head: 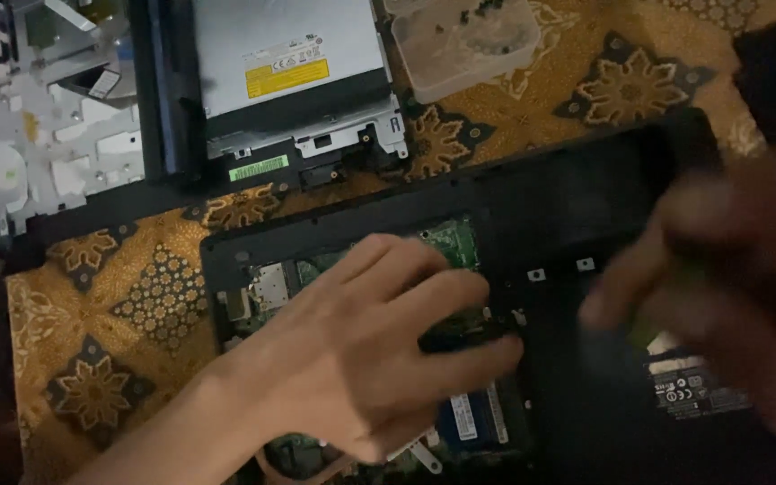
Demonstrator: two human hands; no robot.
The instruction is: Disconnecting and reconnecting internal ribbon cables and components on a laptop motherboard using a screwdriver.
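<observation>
My left hand (361, 359) lies flat, fingers spread, on the open laptop (586, 224) and its green board (451, 241); my right hand (720, 269) is blurred, grip unclear.

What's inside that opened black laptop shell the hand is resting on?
Inside the black laptop shell a green circuit board shows, with a blue memory stick nearer the camera. The left hand covers the middle of the board; the blurred right hand hides the shell's right part.
</observation>
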